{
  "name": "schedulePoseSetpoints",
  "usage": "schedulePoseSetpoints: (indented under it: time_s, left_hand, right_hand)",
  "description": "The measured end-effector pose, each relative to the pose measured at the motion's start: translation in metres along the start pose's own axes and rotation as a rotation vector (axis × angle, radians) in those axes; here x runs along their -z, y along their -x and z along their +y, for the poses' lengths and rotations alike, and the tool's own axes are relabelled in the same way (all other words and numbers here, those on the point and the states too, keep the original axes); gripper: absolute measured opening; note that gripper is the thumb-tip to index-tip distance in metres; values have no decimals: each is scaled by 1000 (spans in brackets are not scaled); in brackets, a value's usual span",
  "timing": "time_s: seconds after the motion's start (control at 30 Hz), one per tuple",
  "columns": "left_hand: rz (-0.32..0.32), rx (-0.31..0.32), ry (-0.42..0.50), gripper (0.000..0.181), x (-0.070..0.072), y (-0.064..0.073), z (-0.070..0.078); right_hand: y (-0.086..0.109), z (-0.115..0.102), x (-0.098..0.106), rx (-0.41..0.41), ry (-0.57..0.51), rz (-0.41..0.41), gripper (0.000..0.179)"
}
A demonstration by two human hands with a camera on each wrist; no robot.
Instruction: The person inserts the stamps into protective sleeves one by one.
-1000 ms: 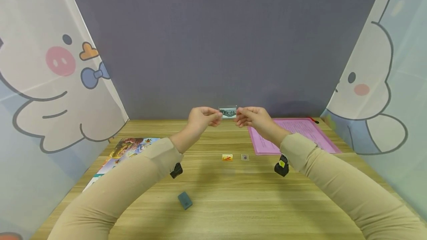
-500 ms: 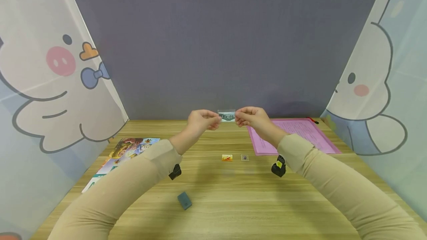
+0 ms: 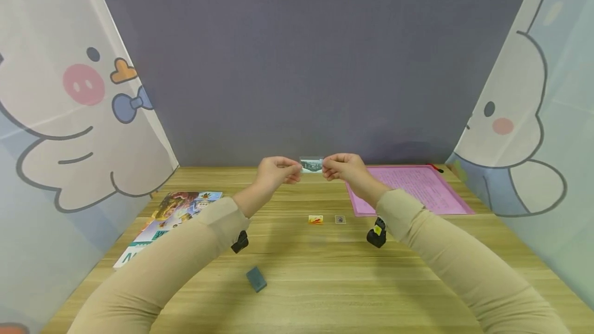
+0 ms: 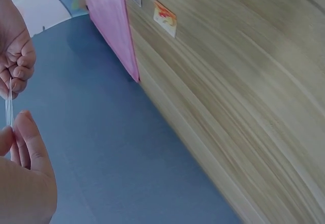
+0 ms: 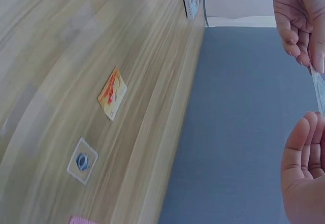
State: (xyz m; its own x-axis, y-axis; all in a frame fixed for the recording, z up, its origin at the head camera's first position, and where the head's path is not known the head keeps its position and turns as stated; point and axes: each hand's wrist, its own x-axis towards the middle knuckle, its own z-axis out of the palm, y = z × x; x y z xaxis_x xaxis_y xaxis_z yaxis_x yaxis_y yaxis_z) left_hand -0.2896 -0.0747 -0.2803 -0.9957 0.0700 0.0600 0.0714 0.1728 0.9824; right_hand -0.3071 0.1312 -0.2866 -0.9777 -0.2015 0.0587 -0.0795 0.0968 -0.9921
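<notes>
Between the two hands, above the table's far edge, is a small card point(image 3: 311, 165) with a dark grey-green landscape picture and a clear strip along its top. My left hand point(image 3: 277, 170) pinches its left end between thumb and fingers, and my right hand point(image 3: 344, 169) pinches the right end. The card faces the head camera and stands roughly upright. In the left wrist view the card point(image 4: 9, 109) shows nearly edge-on. On the table below lie a small orange-and-yellow picture piece point(image 3: 316, 219) and a smaller pale square point(image 3: 340, 219) with a dark round motif.
A dark grey-green block point(image 3: 256, 279) lies nearer on the wooden table point(image 3: 325, 293). At left is a colourful printed booklet point(image 3: 185, 210); at right, a pink document folder point(image 3: 417, 187). A grey panel point(image 3: 297, 66) stands behind. Pale translucent patches show in the right wrist view.
Both hands have shifted a little left and slightly down together with the card, still holding it at its two ends. The things on the table have stayed in place.
</notes>
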Motion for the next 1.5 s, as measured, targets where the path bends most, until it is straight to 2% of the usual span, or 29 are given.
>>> schedulePoseSetpoints:
  time_s: [0.3,0.53,0.73,1.0,1.3,1.5]
  left_hand:
    - [8,39,-58,14,8,-6,-14]
    - [3,70,-92,15,13,-9,-22]
    - [14,106,-138,14,18,-8,-38]
    - [-69,170,-227,9,22,1,-68]
    - [-75,193,-251,7,27,11,-88]
    - [-79,219,-269,9,29,13,-94]
  right_hand:
    - [-8,9,-15,-85,-19,14,19]
    - [-13,21,-21,-122,33,7,23]
    - [-16,35,-31,-173,93,-5,23]
    - [-6,54,-48,-266,213,-25,17]
    - [1,70,-61,-295,154,-68,13]
    - [4,75,-68,-320,108,-82,11]
